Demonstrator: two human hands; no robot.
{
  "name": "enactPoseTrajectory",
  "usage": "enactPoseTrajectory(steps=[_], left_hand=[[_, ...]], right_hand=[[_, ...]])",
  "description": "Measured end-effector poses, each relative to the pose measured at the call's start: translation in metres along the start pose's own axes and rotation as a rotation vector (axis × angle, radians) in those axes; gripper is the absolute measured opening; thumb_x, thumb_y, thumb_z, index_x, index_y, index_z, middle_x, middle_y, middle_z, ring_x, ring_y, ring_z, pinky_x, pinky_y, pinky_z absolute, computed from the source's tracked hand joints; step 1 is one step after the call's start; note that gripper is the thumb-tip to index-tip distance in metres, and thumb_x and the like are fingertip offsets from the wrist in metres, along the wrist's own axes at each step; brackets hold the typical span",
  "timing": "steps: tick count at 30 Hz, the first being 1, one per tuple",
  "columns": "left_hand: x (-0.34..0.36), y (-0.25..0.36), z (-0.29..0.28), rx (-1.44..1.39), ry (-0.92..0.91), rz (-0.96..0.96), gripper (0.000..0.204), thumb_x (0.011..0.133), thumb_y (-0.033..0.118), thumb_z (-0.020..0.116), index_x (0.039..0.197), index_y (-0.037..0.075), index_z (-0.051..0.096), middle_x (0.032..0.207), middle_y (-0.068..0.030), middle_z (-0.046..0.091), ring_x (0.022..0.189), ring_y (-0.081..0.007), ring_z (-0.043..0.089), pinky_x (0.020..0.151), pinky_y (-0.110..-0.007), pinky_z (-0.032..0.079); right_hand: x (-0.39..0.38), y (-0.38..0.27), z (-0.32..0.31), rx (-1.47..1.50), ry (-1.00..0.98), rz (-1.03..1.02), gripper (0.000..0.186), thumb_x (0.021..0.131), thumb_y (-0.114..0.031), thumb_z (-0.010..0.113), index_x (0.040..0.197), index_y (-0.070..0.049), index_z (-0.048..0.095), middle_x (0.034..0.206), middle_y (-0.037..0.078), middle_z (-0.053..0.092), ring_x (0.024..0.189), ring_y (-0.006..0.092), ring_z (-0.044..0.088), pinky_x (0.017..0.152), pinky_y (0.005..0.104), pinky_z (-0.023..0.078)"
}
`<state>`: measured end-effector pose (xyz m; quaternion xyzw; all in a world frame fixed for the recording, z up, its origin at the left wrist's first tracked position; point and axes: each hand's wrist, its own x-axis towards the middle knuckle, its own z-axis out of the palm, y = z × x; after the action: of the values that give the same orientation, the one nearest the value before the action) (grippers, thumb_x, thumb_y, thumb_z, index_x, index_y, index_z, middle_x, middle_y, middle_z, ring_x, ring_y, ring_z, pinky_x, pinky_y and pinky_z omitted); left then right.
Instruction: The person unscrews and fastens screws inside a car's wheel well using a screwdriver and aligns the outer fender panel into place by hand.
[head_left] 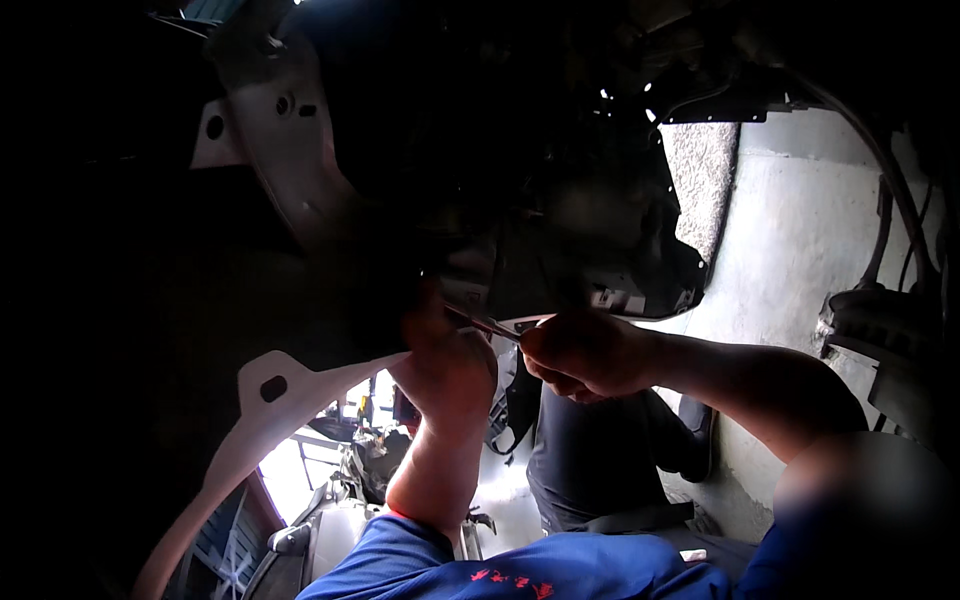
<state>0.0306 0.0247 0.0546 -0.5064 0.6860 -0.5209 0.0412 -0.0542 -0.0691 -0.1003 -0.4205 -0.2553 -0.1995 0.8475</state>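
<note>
A slim, shiny metal hand tool (490,325) slants between my two hands under a dark vehicle body (560,230). My right hand (585,350) is closed around the tool's near right end. At its far left end, my left hand (440,365) is raised, its fingers curled in deep shadow. Whether those fingers grip the tool or a part beside it cannot be made out. Both the tool's head and whatever it meets are lost in the dark. Just above the hands is the lower edge of a black panel (620,295).
A pale curved body panel (300,385) with an oval hole arches along the left. Upper left is a light metal bracket (290,150). A dark hose (880,150) and a brake-like part (870,315) stand at the right. My bent leg (590,460) is below, beside a pale floor (770,230).
</note>
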Motion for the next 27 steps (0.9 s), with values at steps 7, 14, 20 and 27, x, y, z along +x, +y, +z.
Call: enactPoseTrajectory(steps=[7,14,20,27], left_hand=[[0.007,-0.001,0.013,-0.181,0.073,0.041,0.04,0.078,-0.01,0.056,0.117,-0.005,0.061,0.111,-0.0198,0.062,0.097,-0.0322,0.063,0.088,-0.037,0.049],[0.017,-0.023,0.035,-0.225,0.214,0.396,0.029,0.089,-0.012,0.063,0.116,-0.002,0.059,0.121,-0.018,0.055,0.097,-0.029,0.061,0.08,-0.034,0.051],[0.026,0.018,0.044,-1.152,0.183,-0.051,0.073,0.091,0.018,0.066,0.147,-0.002,0.025,0.131,-0.0159,0.049,0.112,-0.0258,0.051,0.104,-0.043,0.038],[-0.003,0.018,0.083,-1.165,0.296,0.017,0.088,0.102,0.043,0.041,0.157,-0.009,-0.004,0.159,-0.0335,0.008,0.142,-0.0429,0.012,0.124,-0.052,0.006]], right_hand=[[0.009,0.017,-0.018,0.005,-0.142,-0.065,0.055,0.106,-0.056,0.042,0.078,-0.01,0.051,0.057,-0.001,0.042,0.045,0.0072,0.04,0.043,0.0237,0.034],[0.0,0.022,0.007,-0.551,0.466,-0.697,0.034,0.107,-0.037,0.048,0.113,-0.005,0.061,0.084,0.011,0.062,0.067,0.0178,0.062,0.062,0.0334,0.051],[-0.005,0.028,-0.006,-1.239,0.805,-0.834,0.041,0.106,-0.034,0.052,0.138,-0.009,0.055,0.089,0.009,0.064,0.078,0.0166,0.063,0.072,0.0348,0.053],[-0.003,-0.004,0.046,-1.287,0.876,-0.675,0.056,0.105,-0.031,0.055,0.154,-0.008,0.039,0.1,0.005,0.063,0.078,0.0132,0.059,0.07,0.0301,0.052]])
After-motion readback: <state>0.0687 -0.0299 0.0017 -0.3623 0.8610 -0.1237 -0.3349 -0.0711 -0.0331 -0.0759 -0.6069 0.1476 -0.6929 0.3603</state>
